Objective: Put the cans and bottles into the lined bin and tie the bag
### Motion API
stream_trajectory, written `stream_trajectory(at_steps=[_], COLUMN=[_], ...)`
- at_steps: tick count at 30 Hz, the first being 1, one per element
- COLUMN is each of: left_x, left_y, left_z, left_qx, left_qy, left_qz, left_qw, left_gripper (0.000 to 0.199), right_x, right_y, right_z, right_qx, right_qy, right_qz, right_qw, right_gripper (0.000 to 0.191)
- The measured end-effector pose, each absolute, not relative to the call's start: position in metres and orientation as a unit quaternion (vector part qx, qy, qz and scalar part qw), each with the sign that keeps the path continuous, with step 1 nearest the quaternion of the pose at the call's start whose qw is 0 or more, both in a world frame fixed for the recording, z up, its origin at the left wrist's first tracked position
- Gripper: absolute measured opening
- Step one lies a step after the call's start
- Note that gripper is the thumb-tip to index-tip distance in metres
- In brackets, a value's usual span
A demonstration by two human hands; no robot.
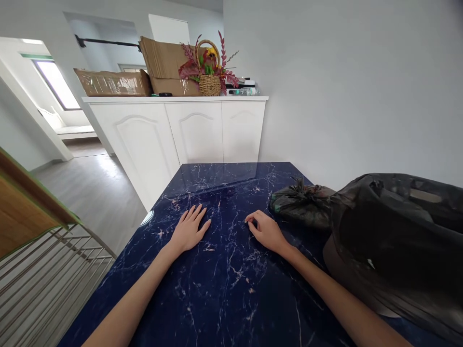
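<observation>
The 2 hands of the person are above a dark blue counter point(224, 294) with white, marble-like veins. The left hand point(190, 230) lies flat on it, palm downward, with the fingers spread and the thumb apart; it is released and grasps nothing. The right hand point(267, 232) is loosely bent, its thumb and forefinger close to each other with a small gap inside; it is not clenched, and I see no object in it. The nearest thing to this hand is a small black bag point(304, 206), which lies on the counter just beyond it and toward the right, gathered at its top. More to the right stands a large black bag point(394, 255), beside the right forearm, and a pale curved surface shows below its edge. Beyond the far end of the counter there is a white cabinet point(198, 127). On its top are 2 cardboard boxes point(112, 84), a wicker basket point(209, 86) with red and yellow flowers point(211, 55), and, at the right, a clear bottle point(248, 91) lying on its side. At the lower left, a metal rack point(47, 289) is near the counter, over the grey floor point(112, 193).
</observation>
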State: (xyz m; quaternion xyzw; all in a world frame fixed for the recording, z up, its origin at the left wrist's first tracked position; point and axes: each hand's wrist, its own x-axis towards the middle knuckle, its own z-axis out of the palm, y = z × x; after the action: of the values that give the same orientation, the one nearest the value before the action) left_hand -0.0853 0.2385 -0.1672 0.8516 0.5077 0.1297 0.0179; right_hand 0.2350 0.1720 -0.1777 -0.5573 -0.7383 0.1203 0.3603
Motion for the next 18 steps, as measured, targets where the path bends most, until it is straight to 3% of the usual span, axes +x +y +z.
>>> stream_trajectory(at_steps=[10, 18], left_x=[-0.091, -0.092], left_y=[0.240, 0.239], left_z=[-0.175, -0.179], left_qx=[0.860, 0.863], left_qy=[0.488, 0.482], left_qz=[0.149, 0.148], left_qw=[0.003, -0.002], left_gripper=[0.066, 0.063], right_x=[0.235, 0.270], right_y=[0.163, 0.170], right_z=[-0.170, -0.162], right_qx=[-0.540, -0.618], right_qy=[-0.753, -0.666], right_qz=[0.035, -0.144], right_qw=[0.375, 0.393], right_gripper=[0.025, 0.038])
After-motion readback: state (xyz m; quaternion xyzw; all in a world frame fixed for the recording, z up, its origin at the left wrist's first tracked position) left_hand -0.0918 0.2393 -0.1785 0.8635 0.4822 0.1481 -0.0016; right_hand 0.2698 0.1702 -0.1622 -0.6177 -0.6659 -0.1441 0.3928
